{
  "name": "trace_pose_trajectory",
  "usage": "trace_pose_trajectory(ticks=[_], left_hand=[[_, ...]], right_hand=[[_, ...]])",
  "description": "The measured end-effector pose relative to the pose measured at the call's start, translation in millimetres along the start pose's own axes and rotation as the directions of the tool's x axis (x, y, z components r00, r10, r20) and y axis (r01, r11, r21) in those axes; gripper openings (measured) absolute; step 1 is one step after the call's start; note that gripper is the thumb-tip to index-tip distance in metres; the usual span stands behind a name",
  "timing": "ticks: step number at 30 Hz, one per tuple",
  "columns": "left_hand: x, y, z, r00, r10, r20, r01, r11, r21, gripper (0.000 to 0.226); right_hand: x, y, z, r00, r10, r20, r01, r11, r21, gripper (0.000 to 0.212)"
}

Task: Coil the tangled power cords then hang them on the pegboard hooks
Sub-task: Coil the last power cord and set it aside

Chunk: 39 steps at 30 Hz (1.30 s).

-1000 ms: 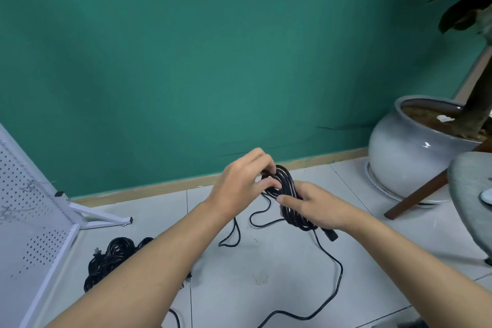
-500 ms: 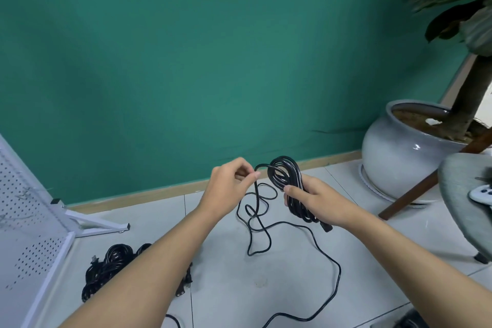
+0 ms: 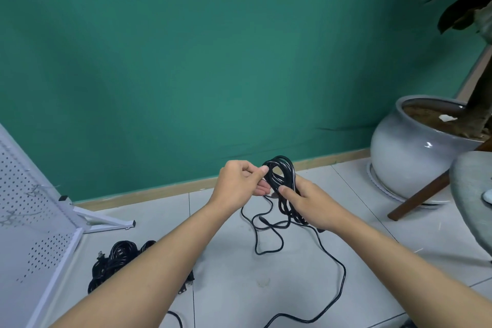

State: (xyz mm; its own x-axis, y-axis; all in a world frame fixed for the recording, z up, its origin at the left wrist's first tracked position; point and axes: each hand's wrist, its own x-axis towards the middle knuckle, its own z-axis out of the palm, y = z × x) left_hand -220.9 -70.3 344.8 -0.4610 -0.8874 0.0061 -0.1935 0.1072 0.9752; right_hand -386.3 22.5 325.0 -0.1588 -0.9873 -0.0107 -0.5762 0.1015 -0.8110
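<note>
Biggest thing in view is the green wall [image 3: 186, 61] filling the whole top half, with pale tiled floor [image 3: 372, 221] under it. The white pegboard [image 3: 24, 221] leans in along the left edge on its stand, and a big grey plant pot [image 3: 404, 157] sits at the right with part of a grey chair [image 3: 471, 200] in front of it.

At lower left, right by the foot of the pegboard, there's a pile of cords [image 3: 117, 255] on the floor, partly behind the forearm. Can't tell if those are neatly coiled or just a heap.

The one being worked on is the black cord [image 3: 282, 176], held up in the middle of the frame. A good few loops are gathered, but a long tail snakes across the floor toward the bottom edge, plus some loose loops hanging just below the hands.

The right hand [image 3: 311, 200] is wrapped around the bundle of loops, thumb pressed across the front. The left hand [image 3: 239, 181] has its fingers curled and pinches a strand at the top left of the bundle.

The little wire hooks [image 3: 34, 189] look bare to me, though they're faint.

So I'd say early days: this coil is roughly half wound, nothing is hung, and the pile is waiting.
</note>
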Motion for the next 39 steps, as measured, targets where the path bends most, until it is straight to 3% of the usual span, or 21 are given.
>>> trace_pose_trajectory(ticks=[5, 9, 12, 15, 18, 20, 23, 25, 28, 32, 35, 39], left_hand=[[3.8, -0.6, 10.6, 0.995, -0.099, -0.006, 0.098, 0.985, -0.146, 0.026], [4.8, -7.4, 13.4, 0.998, -0.045, 0.041, 0.048, 0.996, -0.075, 0.032], [3.9, -29.5, 12.9, 0.97, -0.026, 0.241, -0.023, 0.98, 0.196, 0.019], [4.6, -55.2, 7.9, 0.877, -0.025, 0.479, -0.298, 0.754, 0.585, 0.042], [4.3, -71.2, 4.9, 0.803, -0.117, 0.585, -0.409, 0.605, 0.683, 0.048], [6.4, -75.1, 3.9, 0.809, -0.129, 0.574, -0.4, 0.596, 0.697, 0.033], [10.3, -68.2, 0.3, 0.837, -0.016, 0.547, -0.435, 0.587, 0.683, 0.014], [11.7, -59.2, -3.0, 0.832, 0.155, 0.533, -0.517, 0.567, 0.642, 0.013], [13.0, -42.1, -6.6, 0.751, 0.477, 0.457, -0.658, 0.478, 0.583, 0.003], [9.3, -21.5, -7.2, 0.668, 0.637, 0.384, -0.705, 0.377, 0.601, 0.018], [4.7, -16.8, -9.9, 0.68, 0.65, 0.34, -0.694, 0.42, 0.585, 0.02], [1.8, -9.9, -7.2, 0.673, 0.641, 0.369, -0.715, 0.434, 0.548, 0.021]], right_hand=[[4.2, 3.0, 1.4, 0.999, 0.041, -0.025, -0.041, 0.999, 0.008, 0.016], [4.3, 2.2, -1.2, 0.997, 0.058, -0.053, -0.045, 0.973, 0.226, 0.016], [5.1, -2.1, -4.8, 0.988, 0.135, -0.078, -0.088, 0.896, 0.436, 0.015], [4.6, -8.0, -8.8, 0.982, 0.177, -0.062, -0.117, 0.836, 0.535, 0.022], [3.8, -9.7, -11.8, 0.985, 0.159, -0.062, -0.092, 0.798, 0.595, 0.019], [2.6, -7.9, -13.4, 0.984, 0.155, -0.089, -0.083, 0.837, 0.541, 0.016], [1.0, -0.1, -17.2, 0.976, 0.12, -0.181, -0.072, 0.965, 0.253, 0.015], [1.0, 7.3, -20.1, 0.982, 0.091, -0.167, -0.084, 0.995, 0.048, 0.016], [1.2, 10.5, -19.2, 0.996, 0.062, -0.06, -0.068, 0.992, -0.105, 0.01], [-0.4, 3.7, -14.9, 0.994, 0.024, 0.107, -0.014, 0.996, -0.09, 0.012], [-1.8, 1.5, -14.1, 0.984, 0.017, 0.178, -0.019, 1.0, 0.013, 0.014], [-3.6, 2.3, -5.6, 0.97, 0.021, 0.241, 0.003, 0.995, -0.099, 0.011]])
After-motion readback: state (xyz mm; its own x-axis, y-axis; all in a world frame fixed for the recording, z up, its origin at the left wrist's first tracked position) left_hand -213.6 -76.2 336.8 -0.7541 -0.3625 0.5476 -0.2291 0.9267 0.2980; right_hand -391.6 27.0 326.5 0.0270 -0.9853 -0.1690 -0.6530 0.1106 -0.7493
